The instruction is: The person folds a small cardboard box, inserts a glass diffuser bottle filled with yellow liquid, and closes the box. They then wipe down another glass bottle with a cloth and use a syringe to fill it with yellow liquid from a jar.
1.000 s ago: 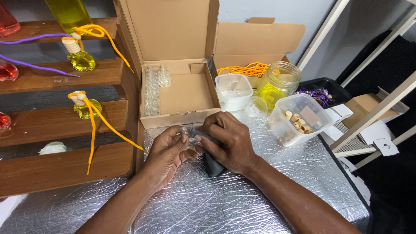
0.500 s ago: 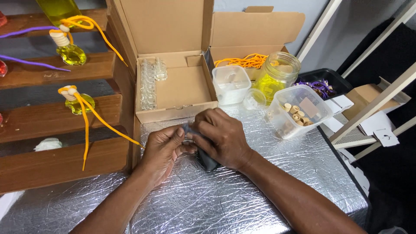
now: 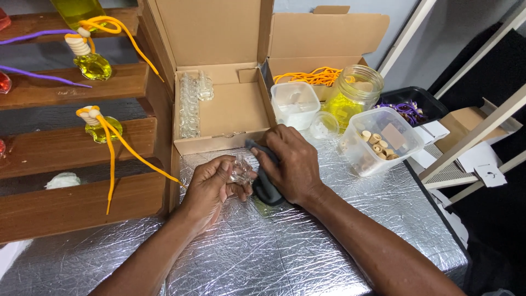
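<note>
My left hand grips a small clear glass bottle just above the silver foil table top. My right hand is closed on a dark grey cloth and presses it against the bottle's right side. Both hands sit just in front of an open cardboard box, which holds a row of several clear glass bottles along its left wall.
Wooden steps at left carry small yellow-filled bottles with orange cords. Behind the hands stand a clear tub, a jar of yellow liquid, a tub of wooden caps and a white frame at right.
The view has shifted slightly. My hands stay together on the bottle; the right hand has slid the cloth a little along the glass, and the bottle shows more between the fingers.
</note>
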